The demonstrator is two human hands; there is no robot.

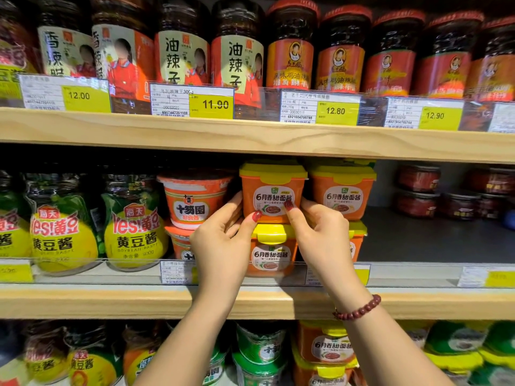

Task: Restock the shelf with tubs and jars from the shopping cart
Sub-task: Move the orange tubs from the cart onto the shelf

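While fingers (249,222) of both hands clamp upper orange tub (274,190) at lower front corners: left hand (223,238) on 9 o'clock side, right hand (317,232) on 3 o'clock side, thumbs on label. Two-sided hold probably to square tub, label facing out. Tub seems seated on identical lower tub (271,254) on middle shelf (111,299); stacking uses shelf height. Twin stack (342,193) just beside at 3 o'clock, round tubs (195,201) at 9 o'clock. Cart not in view.

The shelf (250,137) edge is pale, matt wood grain. Below it, the orange tub (271,190) is smooth glossy plastic; above it, dark jars (181,51) are shiny glass with paper labels.
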